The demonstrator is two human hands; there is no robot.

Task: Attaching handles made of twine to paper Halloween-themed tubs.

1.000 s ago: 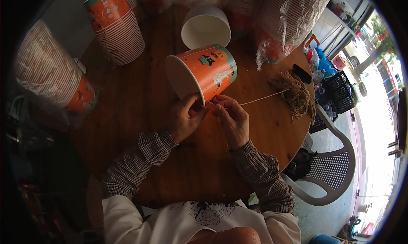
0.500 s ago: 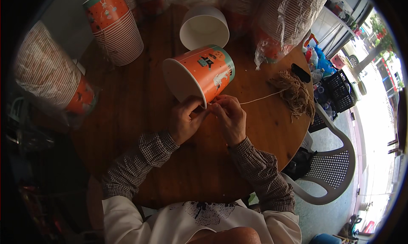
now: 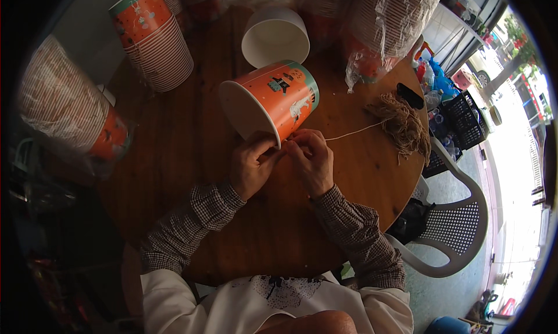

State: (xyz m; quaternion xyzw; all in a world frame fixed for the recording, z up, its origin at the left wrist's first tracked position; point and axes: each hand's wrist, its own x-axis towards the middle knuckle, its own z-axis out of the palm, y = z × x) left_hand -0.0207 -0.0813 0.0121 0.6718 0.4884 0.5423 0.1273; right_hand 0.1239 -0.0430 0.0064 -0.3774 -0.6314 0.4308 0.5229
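Observation:
An orange paper bucket [image 3: 283,95] with a green band and printed figures lies on its side on the wooden table. My left hand [image 3: 254,164] is closed at the near side of its rim, fingers pinched together there. Right beside it, my right hand [image 3: 312,162] pinches a thin string [image 3: 357,130]. The string runs from those fingers to a tangled brown bundle of strings [image 3: 401,124] on the right. The fingertips of both hands meet by the rim, and they hide the string's end. Behind the bucket, a white paper tub [image 3: 275,38] shows its inside.
Nested orange buckets [image 3: 160,49] stand at the back left. Plastic-wrapped stacks rise at the far left [image 3: 70,101] and back right [image 3: 401,26]. A black object [image 3: 410,95] lies by the string bundle. A grey plastic chair [image 3: 456,229] and black crates [image 3: 465,123] stand to the right.
Both hands stay at the rim with nearly the same pinch. The whole view has shifted very slightly; nothing has been let go or picked up.

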